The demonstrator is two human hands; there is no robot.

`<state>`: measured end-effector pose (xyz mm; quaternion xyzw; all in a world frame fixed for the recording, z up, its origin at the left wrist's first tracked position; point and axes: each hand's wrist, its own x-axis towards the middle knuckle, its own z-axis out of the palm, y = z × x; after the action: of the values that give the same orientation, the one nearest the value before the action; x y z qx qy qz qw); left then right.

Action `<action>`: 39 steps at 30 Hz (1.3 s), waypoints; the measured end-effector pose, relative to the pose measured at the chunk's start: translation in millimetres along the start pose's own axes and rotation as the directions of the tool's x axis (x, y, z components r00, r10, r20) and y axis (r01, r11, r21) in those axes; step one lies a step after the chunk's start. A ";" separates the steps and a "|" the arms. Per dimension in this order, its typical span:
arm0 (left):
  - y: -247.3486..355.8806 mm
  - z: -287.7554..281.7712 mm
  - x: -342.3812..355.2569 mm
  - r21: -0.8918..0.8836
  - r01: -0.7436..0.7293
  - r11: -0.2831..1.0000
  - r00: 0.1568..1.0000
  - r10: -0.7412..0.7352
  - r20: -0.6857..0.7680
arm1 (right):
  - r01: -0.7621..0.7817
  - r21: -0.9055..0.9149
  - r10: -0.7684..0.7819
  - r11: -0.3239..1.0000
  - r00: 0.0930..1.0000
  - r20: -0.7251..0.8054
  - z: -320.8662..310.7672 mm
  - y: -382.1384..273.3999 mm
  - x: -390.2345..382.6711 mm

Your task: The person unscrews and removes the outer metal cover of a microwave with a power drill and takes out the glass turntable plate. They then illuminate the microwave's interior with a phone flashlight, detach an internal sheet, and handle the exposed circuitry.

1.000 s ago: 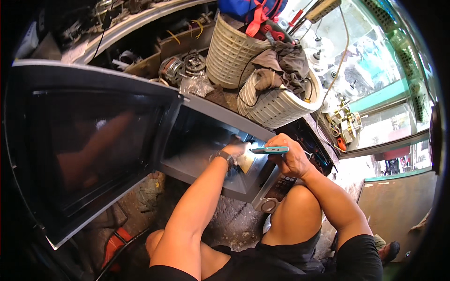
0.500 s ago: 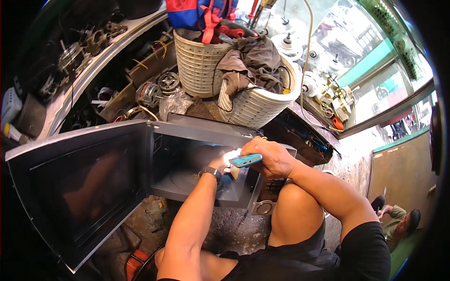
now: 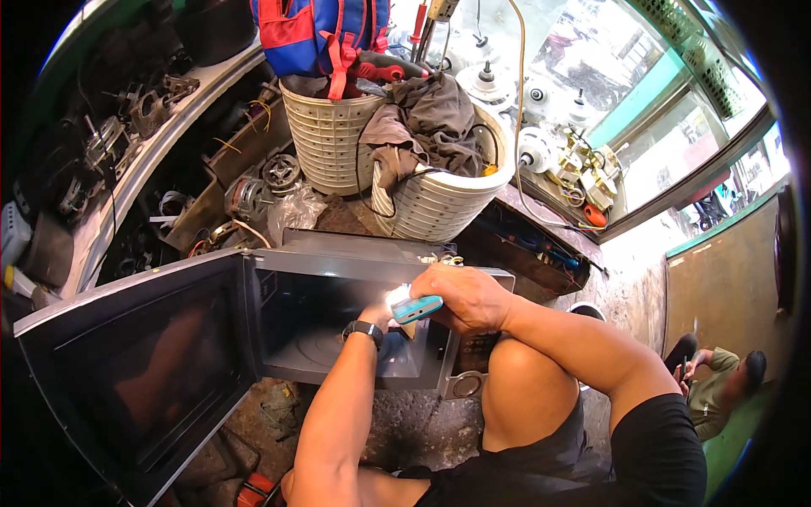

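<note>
A microwave oven (image 3: pixel 334 264) stands before me, its dark door (image 3: pixel 139 338) swung wide to the left. My right hand (image 3: pixel 465 296) is closed around a teal phone (image 3: pixel 417 310), held over the right part of the oven's opening. A bright light shines at the phone's left end. My left hand (image 3: pixel 378 316), with a dark watch (image 3: pixel 365 331) at the wrist, reaches into the cavity beside that light. Glare and the phone hide its fingers. A small tan piece (image 3: pixel 410 329) shows just below the phone; whether my left hand holds it is unclear.
Behind the oven stand two white baskets (image 3: pixel 334 139), with dark cloth (image 3: pixel 435 118) and a red-blue backpack (image 3: pixel 325 38). Motor parts (image 3: pixel 279 173) lie at the back left, white round motor parts (image 3: pixel 486 80) at the back right. Another person (image 3: pixel 718 389) sits at the far right.
The whole view has shifted, so the oven and baskets appear a little lower and further left. Both hands keep much the same place at the oven, the phone still in my right hand.
</note>
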<state>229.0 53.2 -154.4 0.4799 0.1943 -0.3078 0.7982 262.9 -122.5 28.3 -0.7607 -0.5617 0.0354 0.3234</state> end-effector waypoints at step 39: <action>-44.5 -31.7 45.9 0.312 -0.413 0.856 0.901 0.334 0.278 | -0.002 -0.013 0.002 1.000 1.000 0.000 -4.6 4.1 -2.4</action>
<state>232.1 51.8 -225.6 0.6118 -0.0503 -0.2263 0.7563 267.3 -127.4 29.0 -0.7633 -0.5612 0.0320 0.3184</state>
